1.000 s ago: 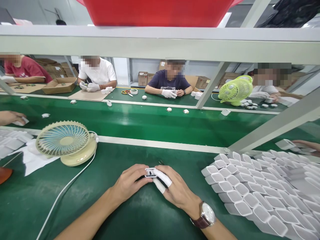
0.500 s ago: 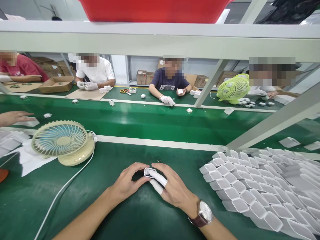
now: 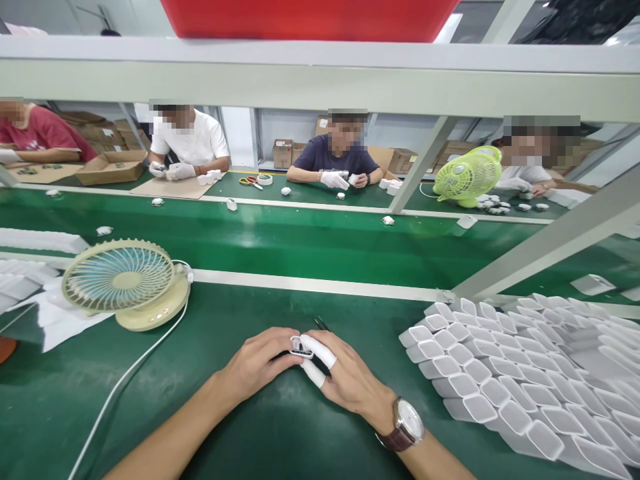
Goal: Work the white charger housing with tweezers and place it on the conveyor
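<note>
Between both hands, over the green bench, is a small white plastic housing (image 3: 301,354), its open end toward me with dark parts showing inside. My left hand (image 3: 257,360) grips its left side, thumb in front and fingers behind. My right hand (image 3: 350,373) wears white finger covers on thumb and forefinger and pinches the housing from the right. Two thin dark prongs, like tweezer tips (image 3: 321,324), stick out behind the right hand's fingers; the rest of them is hidden.
Rows of white plastic housings (image 3: 515,373) lie stacked at right. A cream fan (image 3: 127,280) with a white cable stands left. Beyond the bench edge runs a green conveyor belt (image 3: 280,243) carrying small white parts. Co-workers sit opposite, and a slanted post (image 3: 545,240) rises at right.
The housing has tilted in my hands, and my right thumb and forefinger have shifted slightly on it. Parts on the belt have moved right. The co-worker's hand at far left has left the view.
</note>
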Action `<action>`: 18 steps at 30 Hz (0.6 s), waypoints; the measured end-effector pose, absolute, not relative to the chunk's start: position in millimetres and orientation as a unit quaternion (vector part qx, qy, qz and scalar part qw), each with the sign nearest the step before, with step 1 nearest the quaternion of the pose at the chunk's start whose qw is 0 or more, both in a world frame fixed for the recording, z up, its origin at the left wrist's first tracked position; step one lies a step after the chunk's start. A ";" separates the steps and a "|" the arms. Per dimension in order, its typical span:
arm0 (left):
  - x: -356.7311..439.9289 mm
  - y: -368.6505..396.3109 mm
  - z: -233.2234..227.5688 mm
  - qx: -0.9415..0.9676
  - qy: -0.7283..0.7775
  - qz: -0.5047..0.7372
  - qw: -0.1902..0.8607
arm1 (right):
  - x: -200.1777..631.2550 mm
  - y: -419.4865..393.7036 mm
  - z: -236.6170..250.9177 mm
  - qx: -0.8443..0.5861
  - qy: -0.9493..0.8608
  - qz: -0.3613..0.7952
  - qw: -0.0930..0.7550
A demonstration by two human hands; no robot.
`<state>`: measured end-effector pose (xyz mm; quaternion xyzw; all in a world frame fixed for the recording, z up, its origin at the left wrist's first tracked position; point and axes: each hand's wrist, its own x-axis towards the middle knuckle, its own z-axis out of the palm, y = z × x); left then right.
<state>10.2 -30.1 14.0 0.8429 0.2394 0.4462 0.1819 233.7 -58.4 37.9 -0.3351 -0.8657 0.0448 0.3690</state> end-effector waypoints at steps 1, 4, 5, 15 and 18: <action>9.8 -30.0 14.4 0.847 0.238 0.442 0.175 | 233.9 -58.4 37.3 -0.335 -0.866 0.045 0.369; 9.0 -29.6 15.2 0.858 0.235 0.427 0.161 | 234.3 -58.5 35.8 -0.335 -0.866 0.045 0.369; 8.9 -29.7 15.3 0.860 0.236 0.424 0.159 | 234.3 -58.5 35.6 -0.336 -0.865 0.044 0.370; 12.7 -34.3 10.8 0.825 0.283 0.454 0.181 | 234.4 -58.0 32.7 -0.331 -0.863 0.058 0.376; 10.9 -33.0 11.0 0.839 0.275 0.447 0.145 | 234.7 -57.8 31.4 -0.333 -0.864 0.055 0.375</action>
